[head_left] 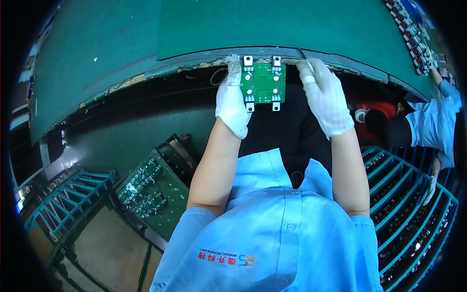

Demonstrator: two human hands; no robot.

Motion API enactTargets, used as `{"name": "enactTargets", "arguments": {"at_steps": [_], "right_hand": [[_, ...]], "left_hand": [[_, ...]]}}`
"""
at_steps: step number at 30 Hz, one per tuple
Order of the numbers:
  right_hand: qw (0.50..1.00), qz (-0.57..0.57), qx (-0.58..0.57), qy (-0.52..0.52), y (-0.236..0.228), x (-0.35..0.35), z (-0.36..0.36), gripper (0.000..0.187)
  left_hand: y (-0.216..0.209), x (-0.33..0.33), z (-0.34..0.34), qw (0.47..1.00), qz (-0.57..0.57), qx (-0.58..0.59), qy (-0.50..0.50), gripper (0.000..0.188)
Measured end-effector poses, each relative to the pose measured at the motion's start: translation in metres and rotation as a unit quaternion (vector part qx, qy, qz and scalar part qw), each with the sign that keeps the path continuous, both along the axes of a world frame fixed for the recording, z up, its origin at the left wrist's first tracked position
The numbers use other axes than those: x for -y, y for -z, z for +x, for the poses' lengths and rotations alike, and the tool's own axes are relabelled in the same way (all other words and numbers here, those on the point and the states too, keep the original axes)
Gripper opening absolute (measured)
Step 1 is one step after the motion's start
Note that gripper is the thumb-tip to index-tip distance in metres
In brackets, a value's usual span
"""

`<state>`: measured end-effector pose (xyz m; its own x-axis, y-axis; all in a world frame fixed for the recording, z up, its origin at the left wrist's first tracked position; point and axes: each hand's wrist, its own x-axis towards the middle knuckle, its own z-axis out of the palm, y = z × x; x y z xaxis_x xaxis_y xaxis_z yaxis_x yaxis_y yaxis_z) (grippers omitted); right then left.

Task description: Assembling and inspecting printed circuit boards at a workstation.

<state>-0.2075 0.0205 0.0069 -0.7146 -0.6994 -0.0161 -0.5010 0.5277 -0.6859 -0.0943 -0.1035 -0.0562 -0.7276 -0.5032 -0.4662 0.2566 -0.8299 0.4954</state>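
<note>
My left hand (230, 97), in a white glove, is closed on the left edge of a green circuit board (263, 83). The board is held up in front of the bench edge. Black parts with metal tabs stick out past its top and bottom edges, and several round white spots show on its face. My right hand (325, 95), also gloved in white, is to the right of the board and apart from it. Its fingers close around slim metal tweezers (309, 63) that point up and left; their tips lie near the bench edge.
A green-topped bench (209, 27) with a worn front edge spans the far side. More circuit boards (143, 187) lie on a green surface at lower left, beside a teal rack (73, 199). At right are a loaded teal rack (413, 209), a row of parts (411, 36) and a co-worker (435, 121).
</note>
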Motion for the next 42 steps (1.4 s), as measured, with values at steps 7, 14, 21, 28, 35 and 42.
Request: {"name": "enactTargets", "arguments": {"at_steps": [7, 14, 21, 28, 35, 42], "right_hand": [[0.995, 0.007, 0.101, 0.015, 0.016, -0.059, 0.035, 0.025], [0.997, 0.003, 0.07, -0.033, 0.01, -0.057, 0.067, 0.022], [0.934, -0.127, 0.323, 0.089, -0.008, -0.058, 0.058, 0.041], [0.839, -0.295, 0.433, 0.147, -0.012, -0.044, 0.067, 0.044], [0.747, -0.344, 0.535, 0.193, -0.015, -0.062, 0.049, 0.037], [0.822, -0.226, 0.522, -0.016, -0.033, -0.085, 0.017, 0.037]], "left_hand": [[-0.005, 0.0, 0.0, 1.0, 0.023, -0.006, 0.012, 0.056], [-0.008, -0.006, -0.001, 1.0, 0.011, 0.016, -0.006, 0.056], [-0.049, -0.016, 0.002, 0.998, 0.013, -0.044, -0.035, 0.058], [-0.068, -0.058, 0.027, 0.909, -0.393, 0.14, -0.017, 0.057], [-0.045, -0.08, 0.074, 0.846, -0.467, -0.149, 0.212, 0.083], [-0.05, -0.053, 0.066, 0.933, -0.186, -0.121, 0.282, 0.104]]}}
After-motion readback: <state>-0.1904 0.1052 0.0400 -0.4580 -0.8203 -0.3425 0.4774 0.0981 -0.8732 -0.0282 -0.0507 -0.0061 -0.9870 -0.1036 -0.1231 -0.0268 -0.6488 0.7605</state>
